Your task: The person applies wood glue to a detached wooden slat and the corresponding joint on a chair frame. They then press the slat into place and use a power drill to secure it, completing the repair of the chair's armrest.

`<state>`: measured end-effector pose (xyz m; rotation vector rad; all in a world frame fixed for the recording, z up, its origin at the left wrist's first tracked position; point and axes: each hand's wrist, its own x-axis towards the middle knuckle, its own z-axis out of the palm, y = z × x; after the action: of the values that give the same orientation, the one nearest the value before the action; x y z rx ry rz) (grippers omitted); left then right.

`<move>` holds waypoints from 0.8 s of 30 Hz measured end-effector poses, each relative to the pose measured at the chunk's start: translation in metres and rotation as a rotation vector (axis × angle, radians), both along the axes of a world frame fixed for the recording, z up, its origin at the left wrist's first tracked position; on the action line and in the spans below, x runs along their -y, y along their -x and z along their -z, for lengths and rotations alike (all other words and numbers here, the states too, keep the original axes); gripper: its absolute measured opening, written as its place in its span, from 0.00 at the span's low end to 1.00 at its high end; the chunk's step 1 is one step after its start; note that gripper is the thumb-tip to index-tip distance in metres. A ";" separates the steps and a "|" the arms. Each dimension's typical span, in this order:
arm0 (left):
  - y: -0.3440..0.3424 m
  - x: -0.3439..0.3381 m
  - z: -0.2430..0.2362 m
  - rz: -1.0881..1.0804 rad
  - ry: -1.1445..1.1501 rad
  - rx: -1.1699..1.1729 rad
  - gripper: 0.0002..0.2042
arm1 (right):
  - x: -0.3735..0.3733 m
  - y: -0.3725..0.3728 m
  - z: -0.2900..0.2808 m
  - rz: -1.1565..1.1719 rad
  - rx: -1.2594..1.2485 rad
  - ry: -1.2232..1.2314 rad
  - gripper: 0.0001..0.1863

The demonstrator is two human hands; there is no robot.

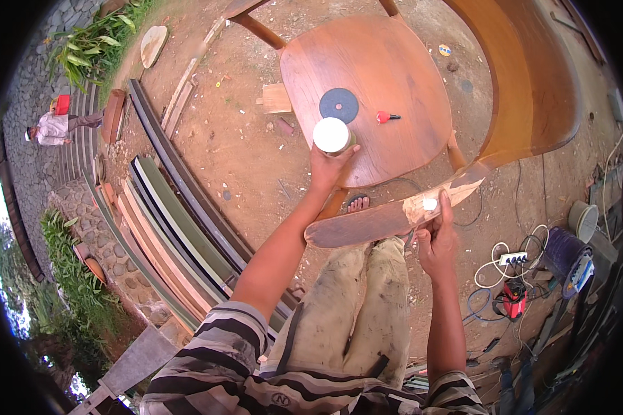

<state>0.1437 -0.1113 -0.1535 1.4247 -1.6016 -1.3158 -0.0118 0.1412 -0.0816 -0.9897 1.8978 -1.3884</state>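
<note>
A wooden chair stands before me, with a smooth brown seat and a curved backrest that runs on into an armrest. My left hand is wrapped round a jar with a round white lid, at the seat's near left edge. My right hand is closed at the armrest, forefinger along its face and thumb by its lower edge; the other fingers are mostly hidden. Beside the forefinger, a small white spot or piece sits on a pale, bare-looking patch of the wood.
A dark abrasive disc and a small red-and-black object lie on the seat. Long timber and metal lengths are stacked at left. At right are a power strip, cords, a red machine and buckets. Another person is far left.
</note>
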 end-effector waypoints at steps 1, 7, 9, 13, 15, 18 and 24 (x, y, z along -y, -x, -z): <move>-0.006 0.000 0.002 0.033 -0.009 0.042 0.36 | 0.000 0.001 0.000 -0.009 -0.018 -0.008 0.45; -0.040 -0.007 0.006 0.044 -0.127 0.049 0.35 | 0.001 0.005 -0.013 -0.027 -0.037 -0.069 0.47; -0.056 -0.015 0.001 0.018 -0.128 0.082 0.32 | 0.002 0.008 -0.015 -0.037 -0.053 -0.066 0.47; -0.075 -0.022 -0.054 -0.092 -0.411 0.082 0.26 | 0.002 0.011 -0.020 -0.034 -0.099 -0.058 0.48; -0.089 -0.020 -0.075 -0.118 -0.562 0.028 0.25 | 0.002 0.011 -0.022 -0.035 -0.135 -0.081 0.49; -0.085 -0.024 -0.120 -0.033 -0.543 0.080 0.21 | -0.001 0.010 -0.027 -0.063 -0.181 -0.158 0.49; -0.056 -0.055 -0.160 0.192 -0.358 0.251 0.17 | 0.000 0.005 -0.030 -0.099 -0.202 -0.208 0.50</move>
<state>0.1996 -0.0564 0.0065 1.7409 -1.7633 -1.6535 -0.0170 0.1412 -0.0512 -1.1374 2.0595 -1.0430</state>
